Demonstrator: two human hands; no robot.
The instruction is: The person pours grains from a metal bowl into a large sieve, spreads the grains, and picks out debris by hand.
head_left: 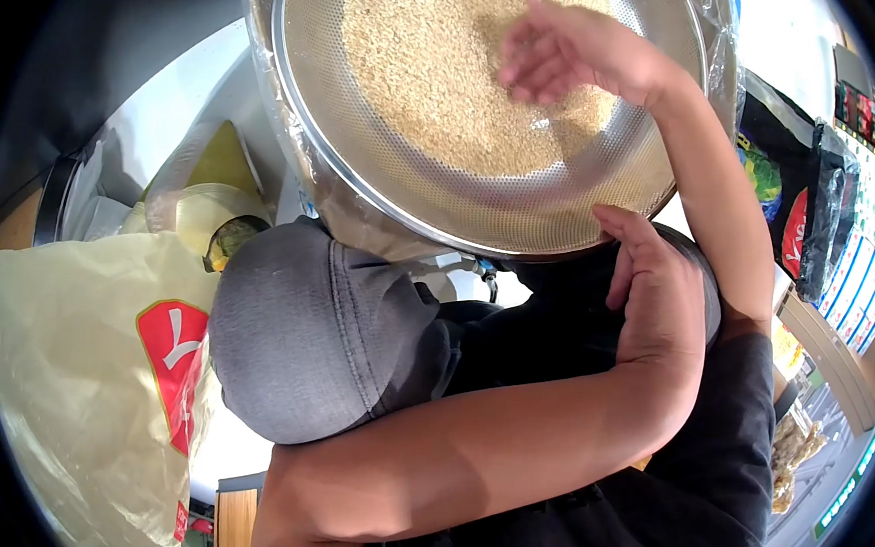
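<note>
actually, right hand (569, 53): held over the far right part of the grain, palm turned partly upward, fingers released and loosely curled, slightly blurred, with nothing seen gripped in them; whether a fingertip brushes the grain, i cannot tell.
left hand (653, 275): at the near right edge of the sieve, below the right hand, one finger reaching over the rim and the others bent; whether they grasp the rim or only rest there, i cannot tell.
round silver metal mesh sieve (544, 217): at the far side, in front of the knees, its near rim just beyond them, both hands at its right half.
small pale tan grain (426, 84): spread in a broad layer inside the sieve, mostly over the far and middle part, thinning to bare mesh toward the near rim.
clear crinkled plastic sheet (295, 157): around the outside of the sieve, showing at its left and right.
knee in dark grey fabric (280, 323): near the middle left, with the left forearm crossing just below it toward the right.
large cream translucent plastic bag with a red and white emblem (71, 346): on the left, beside the knee.
glossy black packet with a red patch (795, 221): on the right, beyond the right arm.
</note>
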